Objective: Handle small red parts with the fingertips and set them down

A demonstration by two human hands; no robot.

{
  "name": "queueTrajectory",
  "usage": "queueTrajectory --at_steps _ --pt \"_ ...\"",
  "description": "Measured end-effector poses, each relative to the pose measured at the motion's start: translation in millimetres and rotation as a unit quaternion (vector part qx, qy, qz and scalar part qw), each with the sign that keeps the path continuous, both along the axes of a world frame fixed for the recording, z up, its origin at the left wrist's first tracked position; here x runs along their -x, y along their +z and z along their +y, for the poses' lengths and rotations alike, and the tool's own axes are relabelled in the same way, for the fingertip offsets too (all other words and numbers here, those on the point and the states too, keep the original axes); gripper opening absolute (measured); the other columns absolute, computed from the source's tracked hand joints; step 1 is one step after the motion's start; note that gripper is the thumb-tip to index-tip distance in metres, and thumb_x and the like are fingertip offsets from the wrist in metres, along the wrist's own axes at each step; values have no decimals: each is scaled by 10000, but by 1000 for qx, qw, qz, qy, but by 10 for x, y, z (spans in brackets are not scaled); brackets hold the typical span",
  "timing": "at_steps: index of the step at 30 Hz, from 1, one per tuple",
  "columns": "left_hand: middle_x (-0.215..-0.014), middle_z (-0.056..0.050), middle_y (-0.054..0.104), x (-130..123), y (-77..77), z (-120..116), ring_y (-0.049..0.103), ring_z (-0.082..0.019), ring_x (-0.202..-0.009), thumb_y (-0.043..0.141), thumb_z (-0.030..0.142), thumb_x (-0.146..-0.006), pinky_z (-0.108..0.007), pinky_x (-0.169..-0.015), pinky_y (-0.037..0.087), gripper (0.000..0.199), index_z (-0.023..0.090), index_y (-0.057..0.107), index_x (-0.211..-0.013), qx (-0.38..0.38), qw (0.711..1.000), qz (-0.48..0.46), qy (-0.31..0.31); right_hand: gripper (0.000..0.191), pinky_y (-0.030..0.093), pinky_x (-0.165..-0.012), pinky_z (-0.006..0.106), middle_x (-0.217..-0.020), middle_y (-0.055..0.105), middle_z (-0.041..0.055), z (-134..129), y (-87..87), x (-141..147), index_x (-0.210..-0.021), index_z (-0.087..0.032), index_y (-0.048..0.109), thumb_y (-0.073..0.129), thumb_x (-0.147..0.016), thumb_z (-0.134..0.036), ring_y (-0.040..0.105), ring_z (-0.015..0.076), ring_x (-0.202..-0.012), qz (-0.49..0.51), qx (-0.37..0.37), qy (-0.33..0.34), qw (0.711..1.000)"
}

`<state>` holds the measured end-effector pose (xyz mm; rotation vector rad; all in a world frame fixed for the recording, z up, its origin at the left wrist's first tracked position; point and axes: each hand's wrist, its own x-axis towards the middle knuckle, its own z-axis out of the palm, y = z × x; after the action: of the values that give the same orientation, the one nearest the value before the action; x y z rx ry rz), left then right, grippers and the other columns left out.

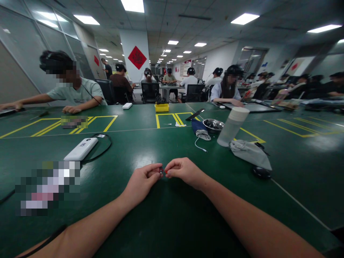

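Observation:
My left hand (143, 181) is closed in a pinch on a small dark-and-red piece (161, 170), too small to name more exactly. Facing it, my right hand (186, 171) pinches a tiny orange-red piece (166, 172) between thumb and fingers. The fingertips of both hands nearly meet, just above the green table (161, 215). I cannot tell whether the two pieces touch each other. The fingers hide most of both.
To the left lie a white power bank (82, 149) with a black cable and a blurred-out object (48, 188). A frosted bottle (233, 127), metal bowl (213, 125), grey pouch (249, 153) and black mouse (261, 172) stand right. Beyond them is a yellow box (162, 107). People sit opposite.

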<state>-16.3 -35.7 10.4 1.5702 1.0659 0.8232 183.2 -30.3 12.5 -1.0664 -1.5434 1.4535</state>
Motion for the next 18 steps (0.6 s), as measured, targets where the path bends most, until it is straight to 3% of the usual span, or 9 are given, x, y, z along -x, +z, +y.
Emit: queueTrajectory --at_steps 6,18 --pt "-971 -56 732 -8 37 -17 683 -194 -884 576 246 -802 -303 -820 505 389 145 597 -1177 11 1000 0 -4 220 514 -794 326 -785 713 72 -30 42 22 -890 -99 691 669 -697 -203 678 181 -774 8 18 0 1000" --pt "-1001 -70 717 6 -47 16 675 -192 -913 582 243 -810 -316 -835 502 377 145 578 -1174 4 1000 -19 -19 229 527 -760 324 -781 707 79 -19 39 9 -887 -90 683 685 -698 -219 679 182 -767 24 21 -7 999"
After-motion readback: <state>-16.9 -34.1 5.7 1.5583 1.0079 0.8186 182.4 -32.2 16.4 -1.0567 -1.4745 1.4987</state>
